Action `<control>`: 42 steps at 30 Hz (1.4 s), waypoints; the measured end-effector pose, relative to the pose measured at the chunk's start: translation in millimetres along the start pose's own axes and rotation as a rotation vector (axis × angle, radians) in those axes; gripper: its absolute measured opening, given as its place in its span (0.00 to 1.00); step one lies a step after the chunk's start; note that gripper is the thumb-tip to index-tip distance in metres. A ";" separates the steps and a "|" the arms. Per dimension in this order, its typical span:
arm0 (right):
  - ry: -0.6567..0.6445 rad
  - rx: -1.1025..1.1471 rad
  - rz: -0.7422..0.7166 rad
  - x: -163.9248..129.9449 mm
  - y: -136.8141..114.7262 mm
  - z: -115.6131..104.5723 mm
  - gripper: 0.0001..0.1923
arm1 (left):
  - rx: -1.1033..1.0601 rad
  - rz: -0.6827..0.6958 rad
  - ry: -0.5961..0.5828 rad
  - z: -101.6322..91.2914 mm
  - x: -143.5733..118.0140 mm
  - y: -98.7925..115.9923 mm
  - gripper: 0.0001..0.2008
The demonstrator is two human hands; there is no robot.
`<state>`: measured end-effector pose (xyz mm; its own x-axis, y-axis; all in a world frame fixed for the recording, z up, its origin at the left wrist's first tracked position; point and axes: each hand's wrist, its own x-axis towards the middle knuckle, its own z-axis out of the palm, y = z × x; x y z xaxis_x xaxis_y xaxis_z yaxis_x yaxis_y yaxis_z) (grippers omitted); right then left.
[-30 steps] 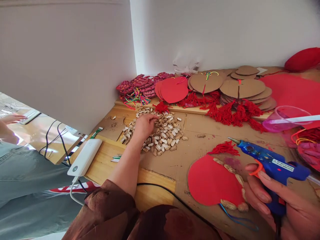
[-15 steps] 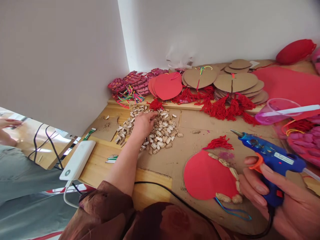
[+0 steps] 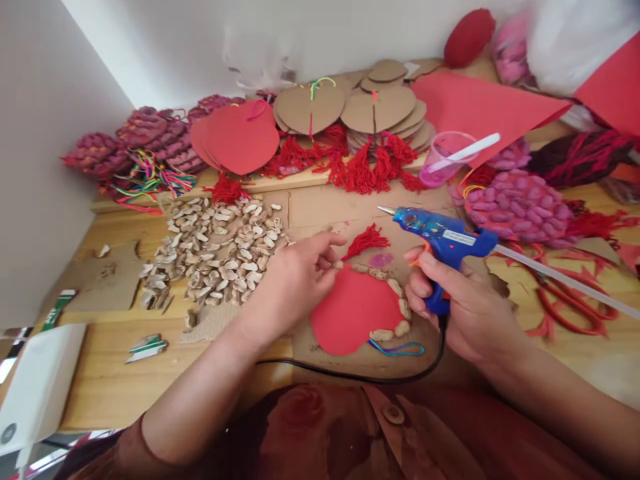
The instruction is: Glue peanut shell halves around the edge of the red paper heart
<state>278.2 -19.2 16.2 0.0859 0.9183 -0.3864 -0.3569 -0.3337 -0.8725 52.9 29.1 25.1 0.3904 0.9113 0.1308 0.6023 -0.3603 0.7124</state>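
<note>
The right hand (image 3: 467,297) had its fingers wrapped round the blue glue gun (image 3: 433,230), long axis crosswise, nozzle (image 3: 387,210) leftward; the left hand (image 3: 295,273) curled by the red heart (image 3: 355,310), its grasp unclear.

- glue gun (image 3: 437,230): blue, with an orange trigger (image 3: 419,259) and a white label (image 3: 459,237)
- heart-shaped card (image 3: 355,310): plain red
- cord loop (image 3: 400,353): bright blue
- tassel (image 3: 369,241): deep red
- peanut shells (image 3: 250,265): tan and cream
- cup (image 3: 431,175): bright pink
- scissors handles (image 3: 593,301): orange-red
- worktop (image 3: 110,380): honey-coloured, streaked with grain
</note>
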 end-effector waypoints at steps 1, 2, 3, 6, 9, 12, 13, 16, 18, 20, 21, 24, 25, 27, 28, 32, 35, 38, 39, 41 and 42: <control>-0.008 0.004 0.027 -0.7 0.0 0.0 0.14 | 0.034 -0.002 -0.020 6.2 1.1 2.1 0.21; -0.018 0.012 0.044 -1.5 0.0 0.2 0.14 | 0.068 -0.001 -0.035 10.6 2.2 2.2 0.21; -0.030 0.019 0.054 -2.4 -0.1 0.5 0.15 | 0.100 0.005 -0.049 13.4 3.3 1.1 0.21; -0.057 0.036 0.067 -4.5 -0.5 1.7 0.15 | 0.158 0.055 -0.079 16.3 6.1 -4.3 0.22; -0.049 0.038 0.080 -4.2 -0.7 1.7 0.17 | 0.183 0.122 -0.080 17.6 8.5 -7.7 0.23; -0.051 0.043 0.086 -3.0 -0.3 0.5 0.17 | 0.208 0.179 -0.080 19.7 11.0 -9.4 0.23; -0.057 0.043 0.084 -2.7 -0.1 0.0 0.16 | 0.217 0.193 -0.081 20.4 11.8 -9.7 0.22; -0.073 0.039 0.088 -2.2 0.5 -0.9 0.16 | 0.244 0.220 -0.096 22.0 13.9 -10.0 0.23; -0.075 0.036 0.089 -2.1 0.8 -0.8 0.16 | 0.255 0.223 -0.105 22.6 14.8 -9.6 0.23; -0.077 0.031 0.086 -2.0 0.8 -0.4 0.15 | 0.250 0.219 -0.109 21.8 15.0 -9.3 0.22; -0.077 0.030 0.085 -1.9 0.8 -0.2 0.15 | 0.240 0.212 -0.111 20.6 15.0 -9.3 0.22; -0.069 0.028 0.084 -1.9 0.5 0.1 0.16 | 0.220 0.171 -0.099 13.4 13.9 -10.0 0.22; -0.068 0.029 0.082 -2.0 0.4 0.1 0.16 | 0.219 0.149 -0.085 10.3 13.2 -10.7 0.22; -0.072 0.035 0.074 -2.3 0.4 0.1 0.16 | 0.216 0.098 -0.045 4.7 11.4 -12.3 0.19; -0.072 0.038 0.073 -2.4 0.5 0.2 0.15 | 0.208 0.073 -0.026 2.8 10.5 -13.1 0.18; -0.069 0.052 0.075 -2.0 0.8 0.9 0.14 | 0.131 0.006 -0.018 3.9 8.2 -13.4 0.14; -0.074 0.057 0.070 -1.2 0.9 0.7 0.13 | 0.070 0.006 -0.033 10.3 8.3 -10.7 0.18; -0.081 0.057 0.078 -0.6 1.2 0.0 0.12 | 0.027 0.024 -0.054 15.6 8.7 -8.8 0.20; -0.083 0.058 0.083 -0.6 1.3 -0.1 0.12 | 0.015 0.031 -0.058 16.9 8.8 -8.8 0.20; -0.079 0.063 0.087 -0.7 1.6 0.0 0.12 | 0.008 0.038 -0.063 18.7 9.1 -9.3 0.20; -0.076 0.066 0.085 -0.8 1.6 0.1 0.13 | 0.010 0.037 -0.063 19.3 9.2 -9.8 0.20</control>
<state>277.4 -20.4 15.1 -0.0166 0.9017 -0.4321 -0.4202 -0.3985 -0.8153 64.0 37.1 6.1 0.4554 0.8831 0.1131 0.5938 -0.3959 0.7005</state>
